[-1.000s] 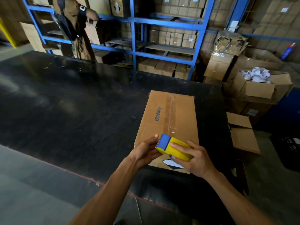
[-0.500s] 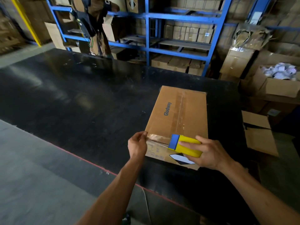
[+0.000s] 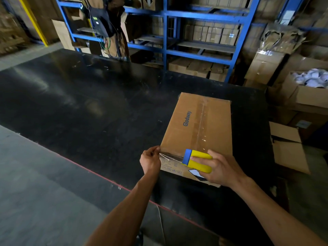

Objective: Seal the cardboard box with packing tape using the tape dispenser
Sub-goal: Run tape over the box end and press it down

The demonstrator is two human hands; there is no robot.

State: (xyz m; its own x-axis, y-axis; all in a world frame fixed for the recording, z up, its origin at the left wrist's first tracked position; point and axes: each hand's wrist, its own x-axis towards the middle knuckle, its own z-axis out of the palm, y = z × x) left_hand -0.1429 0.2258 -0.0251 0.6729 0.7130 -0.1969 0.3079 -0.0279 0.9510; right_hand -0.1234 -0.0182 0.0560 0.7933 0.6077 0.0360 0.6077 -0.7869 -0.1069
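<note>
Flat brown cardboard box with blue lettering (image 3: pixel 198 125) lies on the black table (image 3: pixel 88 107), near its right near edge. Right hand (image 3: pixel 218 169) grasps the yellow-and-blue handheld tape dispenser (image 3: pixel 197 160), held at the box's near top edge. Left hand (image 3: pixel 150 160) pinches the free end of a clear strip of packing tape (image 3: pixel 170 157) at the near left corner of the box, fingers closed on it. Strip spans from that corner to the dispenser's blue mouth, running across the near edge; can't tell if it's pressed down yet.

Progress: the lengthwise centre seam already shows a glossy tape line running toward the far end, so that part looks done. This cross strip on the near edge is only started. Left, by my read: pull the dispenser across to the right corner, cut, smooth it down. Far edge: can't tell whether it's taped.
</note>
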